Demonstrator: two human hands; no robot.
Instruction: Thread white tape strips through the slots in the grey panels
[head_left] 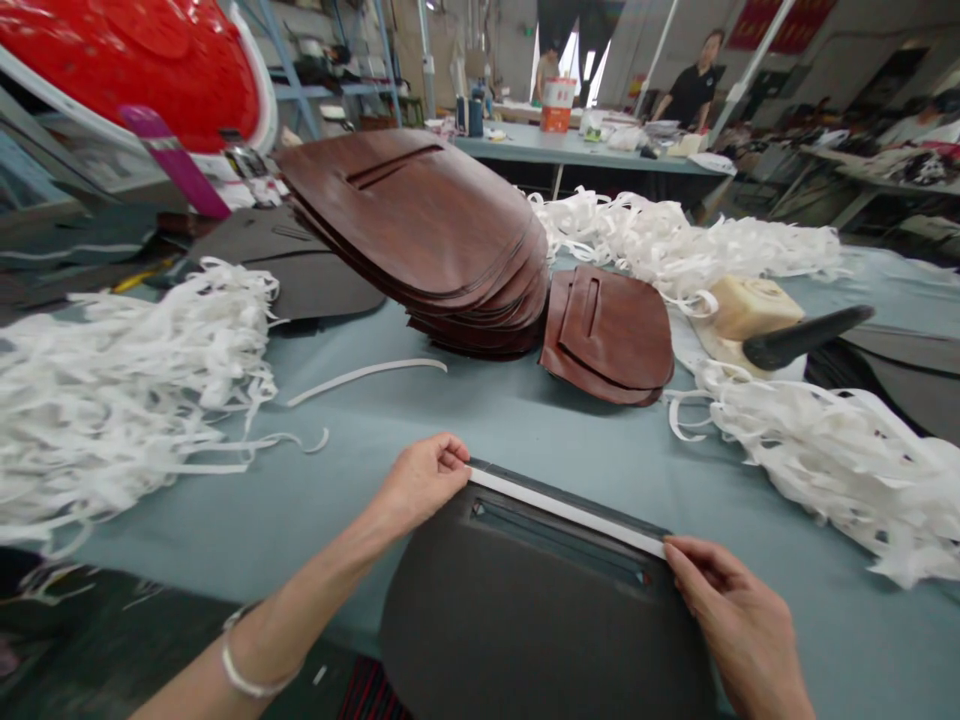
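A dark grey half-round leather panel with a long slot lies on the blue-grey table in front of me. A white tape strip runs along its straight far edge. My left hand pinches the strip's left end at the panel's corner. My right hand presses its fingers on the strip's right end. A tall stack of brown leather panels stands beyond, with a smaller brown pile leaning beside it.
Heaps of white tape strips lie at the left, the right and the back. A cream block with a black handle sits at the right. Dark panels lie at the back left. People stand at far tables.
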